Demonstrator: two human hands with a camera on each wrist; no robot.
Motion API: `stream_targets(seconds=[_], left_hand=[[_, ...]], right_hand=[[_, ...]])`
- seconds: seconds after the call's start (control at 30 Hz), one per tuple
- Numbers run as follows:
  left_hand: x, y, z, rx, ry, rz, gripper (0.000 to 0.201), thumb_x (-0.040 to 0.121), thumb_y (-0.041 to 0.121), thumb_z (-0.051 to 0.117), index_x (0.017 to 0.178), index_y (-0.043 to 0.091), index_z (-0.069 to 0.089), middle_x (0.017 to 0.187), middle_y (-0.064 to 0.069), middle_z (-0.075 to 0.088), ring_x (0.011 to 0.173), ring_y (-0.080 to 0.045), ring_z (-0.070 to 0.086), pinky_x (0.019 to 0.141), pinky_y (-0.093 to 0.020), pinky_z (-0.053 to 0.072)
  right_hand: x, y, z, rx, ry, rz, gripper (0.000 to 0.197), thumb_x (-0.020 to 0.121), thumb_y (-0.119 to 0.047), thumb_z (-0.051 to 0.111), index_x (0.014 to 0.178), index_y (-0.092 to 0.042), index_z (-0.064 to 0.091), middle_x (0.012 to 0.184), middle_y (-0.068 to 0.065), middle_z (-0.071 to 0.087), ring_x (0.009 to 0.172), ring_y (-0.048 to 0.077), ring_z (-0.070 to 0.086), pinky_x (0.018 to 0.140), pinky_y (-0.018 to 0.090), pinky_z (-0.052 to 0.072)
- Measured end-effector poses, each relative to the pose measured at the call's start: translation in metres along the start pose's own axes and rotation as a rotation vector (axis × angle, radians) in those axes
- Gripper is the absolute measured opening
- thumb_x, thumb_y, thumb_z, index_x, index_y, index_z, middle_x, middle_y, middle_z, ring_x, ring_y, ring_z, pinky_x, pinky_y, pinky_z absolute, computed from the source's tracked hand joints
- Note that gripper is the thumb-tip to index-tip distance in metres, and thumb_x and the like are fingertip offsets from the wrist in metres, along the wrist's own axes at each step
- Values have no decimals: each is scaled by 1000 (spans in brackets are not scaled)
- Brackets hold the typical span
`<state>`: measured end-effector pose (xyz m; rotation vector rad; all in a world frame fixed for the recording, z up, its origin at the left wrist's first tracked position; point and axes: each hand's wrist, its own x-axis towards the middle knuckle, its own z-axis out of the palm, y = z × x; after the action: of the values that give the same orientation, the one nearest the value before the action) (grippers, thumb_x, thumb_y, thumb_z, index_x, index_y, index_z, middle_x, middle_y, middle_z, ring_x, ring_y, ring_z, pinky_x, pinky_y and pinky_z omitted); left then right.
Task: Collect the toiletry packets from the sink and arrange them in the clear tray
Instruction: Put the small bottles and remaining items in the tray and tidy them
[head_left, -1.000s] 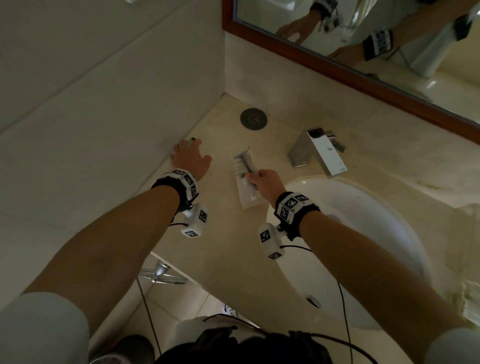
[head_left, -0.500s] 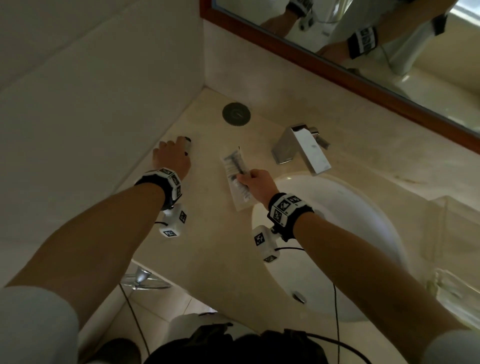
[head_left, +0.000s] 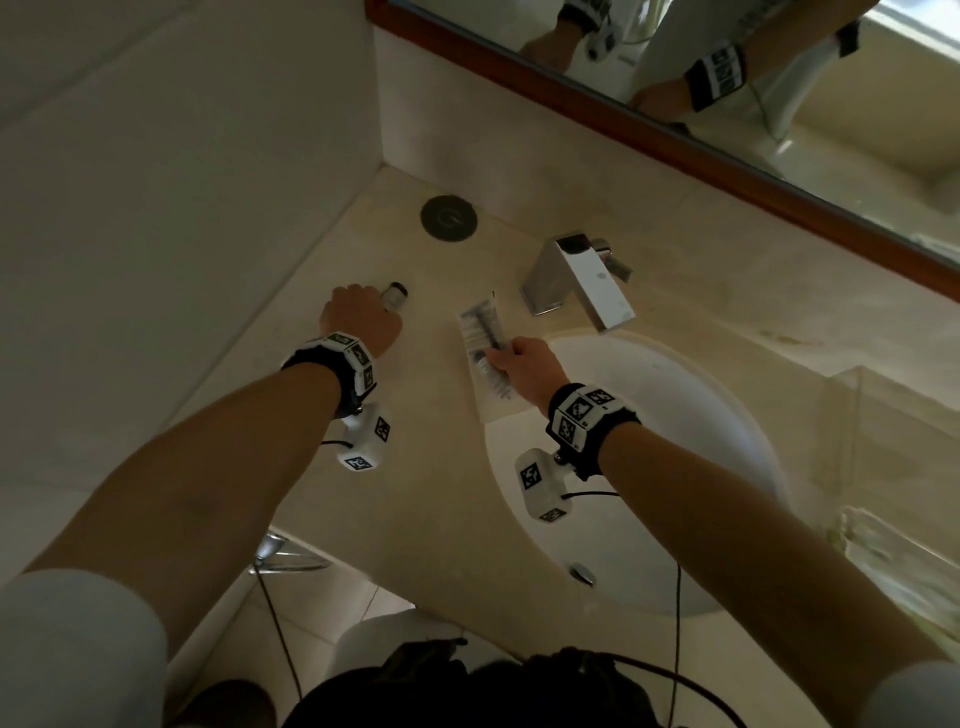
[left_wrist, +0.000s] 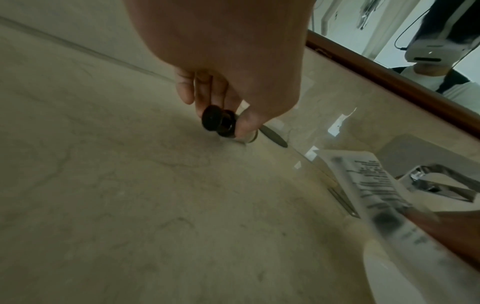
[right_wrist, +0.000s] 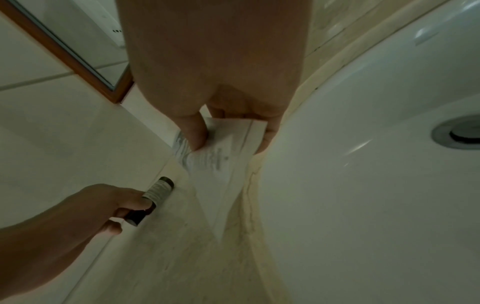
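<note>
Head view: left hand (head_left: 363, 322) down on the beige marble counter (head_left: 415, 493) close to the left wall, fingers curled round a small dark bottle (head_left: 396, 296) whose far end pokes out past the knuckles. Right hand (head_left: 522, 366) just left of the white sink basin (head_left: 701, 431), pinching a flat white toiletry packet (head_left: 485, 358) with grey print, held over the counter edge of the basin with its far end toward the chrome faucet (head_left: 576, 283). Round dark disc (head_left: 449, 217) set in the counter at the far corner; clear tray (head_left: 883, 457) at the right, well apart from both hands; wood-framed mirror (head_left: 675, 124) along the far wall. Left wrist view: fingers (left_wrist: 202, 92) and thumb closed on the bottle, black cap (left_wrist: 213, 119) toward the camera, bottle low over or on the marble, contact not certain; packet (left_wrist: 374, 185) blurred at the right. Right wrist view: thumb (right_wrist: 196, 131) on top of the packet (right_wrist: 223, 156) and fingers beneath, a firm pinch at one end, the rest hanging toward the counter; bottle (right_wrist: 155, 193) with its pale label in the left hand's grip at the lower left; basin drain (right_wrist: 462, 131) at the right.
</note>
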<state>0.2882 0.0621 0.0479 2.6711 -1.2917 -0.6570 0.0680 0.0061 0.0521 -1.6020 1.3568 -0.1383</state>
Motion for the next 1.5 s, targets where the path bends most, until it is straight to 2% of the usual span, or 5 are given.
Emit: stream_targets(seconds=[0.27, 0.57, 1.13, 1.3, 1.5], left_hand=[[-19, 34, 16, -130, -16, 219, 31, 93, 22, 44, 101, 0, 65, 102, -22, 62, 93, -38, 59, 81, -43, 51], [-63, 87, 42, -244, -130, 352, 37, 98, 21, 48, 130, 4, 55, 129, -22, 53, 116, -37, 52, 98, -40, 41], [-157, 240, 97, -198, -247, 643, 31, 97, 19, 46, 120, 4, 61, 112, -19, 63, 96, -34, 60, 79, -34, 45], [-183, 287, 108, -149, -264, 706, 27, 95, 17, 46, 111, 5, 63, 93, -14, 63, 71, -26, 54, 62, -29, 40], [-218, 335, 120, -118, -257, 770, 24, 93, 17, 48, 106, 5, 64, 81, -11, 57, 60, -19, 47, 52, -27, 35]], right_hand=[[-25, 20, -25, -55, 16, 31, 32, 90, -29, 60, 64, -15, 49, 77, 13, 57, 72, 24, 53, 66, 33, 39], [-63, 60, -68, -67, 61, 55, 34, 90, -26, 61, 62, -14, 46, 63, 4, 50, 65, 22, 50, 62, 30, 37], [-164, 169, -190, 33, 324, 184, 24, 87, -20, 58, 65, -14, 51, 65, 5, 51, 64, 22, 49, 61, 29, 37], [-197, 201, -221, 34, 376, 197, 14, 88, -13, 51, 76, -9, 57, 68, 4, 55, 71, 22, 53, 59, 27, 39], [-235, 241, -262, 11, 432, 190, 10, 90, -15, 55, 88, -9, 63, 75, 5, 58, 69, 20, 53, 57, 27, 38]])
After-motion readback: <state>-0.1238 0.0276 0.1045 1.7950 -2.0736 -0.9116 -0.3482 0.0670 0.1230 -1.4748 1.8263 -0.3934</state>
